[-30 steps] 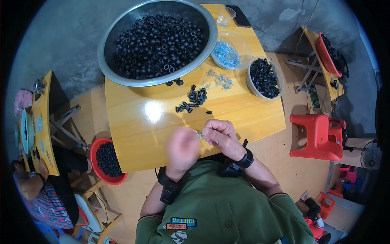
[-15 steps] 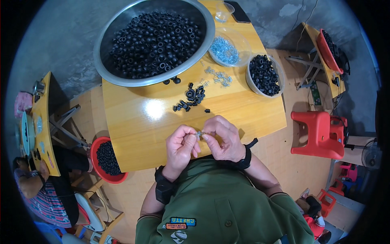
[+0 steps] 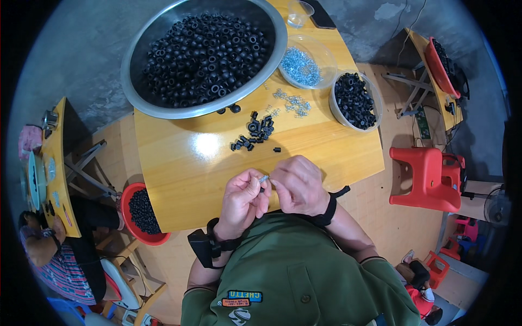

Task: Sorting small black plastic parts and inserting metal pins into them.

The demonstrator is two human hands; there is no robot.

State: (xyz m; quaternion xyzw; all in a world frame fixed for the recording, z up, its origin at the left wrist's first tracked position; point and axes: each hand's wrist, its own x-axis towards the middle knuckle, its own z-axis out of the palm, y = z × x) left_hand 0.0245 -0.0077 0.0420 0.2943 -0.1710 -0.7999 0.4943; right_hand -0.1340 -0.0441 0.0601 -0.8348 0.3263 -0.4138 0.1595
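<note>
My left hand is closed, with a small metal spring pinched between thumb and forefinger. A small black part shows just under the spring, against the same fingers. My right hand is closed beside it, fingertips at the spring's right end; whatever they pinch is too small to make out. Both hands are above the table's near edge. Beyond them lies a loose pile of small black plastic parts, with one lone black piece nearer me. Loose springs are scattered farther back.
A big metal basin of black caps fills the far left. Clear bowls hold springs and black parts at the far right. A red basin stands on the floor left. Another person sits at a left table; red stools stand right.
My right hand has turned, its fingers curling in more. My left hand has tilted and opened slightly under the spring, so the black part now shows, and its wrist has swung left.
</note>
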